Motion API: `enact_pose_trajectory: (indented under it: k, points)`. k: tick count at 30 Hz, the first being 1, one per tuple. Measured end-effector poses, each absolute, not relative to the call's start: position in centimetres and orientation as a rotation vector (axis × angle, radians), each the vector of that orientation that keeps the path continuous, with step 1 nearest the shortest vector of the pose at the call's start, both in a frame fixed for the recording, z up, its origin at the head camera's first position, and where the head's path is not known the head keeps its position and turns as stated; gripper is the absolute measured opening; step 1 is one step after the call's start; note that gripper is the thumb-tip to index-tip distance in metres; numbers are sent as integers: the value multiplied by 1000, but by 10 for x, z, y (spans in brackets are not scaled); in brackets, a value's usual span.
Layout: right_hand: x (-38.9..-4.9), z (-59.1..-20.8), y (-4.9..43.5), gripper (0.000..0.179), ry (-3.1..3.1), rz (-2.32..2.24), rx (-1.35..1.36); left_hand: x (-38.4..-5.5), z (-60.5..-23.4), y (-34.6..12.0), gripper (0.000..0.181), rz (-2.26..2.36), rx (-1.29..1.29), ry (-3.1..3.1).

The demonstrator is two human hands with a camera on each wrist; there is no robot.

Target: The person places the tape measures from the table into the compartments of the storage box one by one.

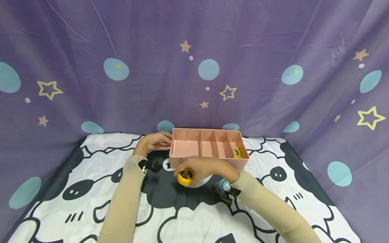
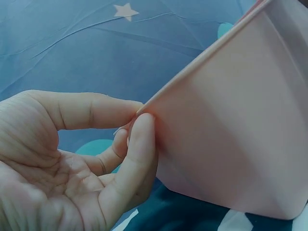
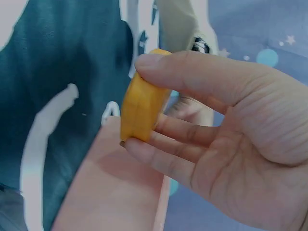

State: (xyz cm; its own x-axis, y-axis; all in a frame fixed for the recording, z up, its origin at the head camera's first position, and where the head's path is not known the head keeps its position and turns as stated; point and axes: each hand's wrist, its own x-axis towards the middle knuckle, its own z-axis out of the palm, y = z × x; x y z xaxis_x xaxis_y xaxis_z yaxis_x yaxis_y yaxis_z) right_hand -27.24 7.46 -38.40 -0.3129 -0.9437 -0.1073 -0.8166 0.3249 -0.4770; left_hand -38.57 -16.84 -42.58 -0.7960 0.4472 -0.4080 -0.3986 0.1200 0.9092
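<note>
A pink divided box (image 1: 186, 148) stands at the back of the patterned cloth, long side toward me. My left hand (image 1: 159, 141) is at its left end, and in the left wrist view thumb and finger pinch the box's rim (image 2: 187, 72). In front of the box my right hand (image 1: 202, 168) holds a yellow tape measure (image 1: 184, 177). Seen from the right wrist, the tape measure (image 3: 142, 108) sits on edge between thumb and fingertips, close to the box wall. A second small yellow tape measure (image 1: 236, 153) lies in the rightmost compartment.
Dividers split the box into one wide left compartment and several narrower ones on the right. Behind it hangs a purple curtain (image 1: 146, 84) with stars and blue dots. A black-and-white cartoon cloth (image 1: 170, 222) covers the surface. Both wrists wear small camera mounts (image 1: 225, 190).
</note>
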Motion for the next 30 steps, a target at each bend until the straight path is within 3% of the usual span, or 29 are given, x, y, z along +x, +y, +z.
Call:
enact_pose_trajectory:
  k: [14,23,30]
  points:
    - [-273,-349,97,56,2237,-461,-1338,-386,-434,-170,41,1811,63,1733]
    - [-276,-325,114,54,2231,-480,-1335,-383,-436,-169,57,1844,70,1759]
    - [-279,-301,130,52,2254,-543,-1383,-382,-438,-169,58,1883,53,1721]
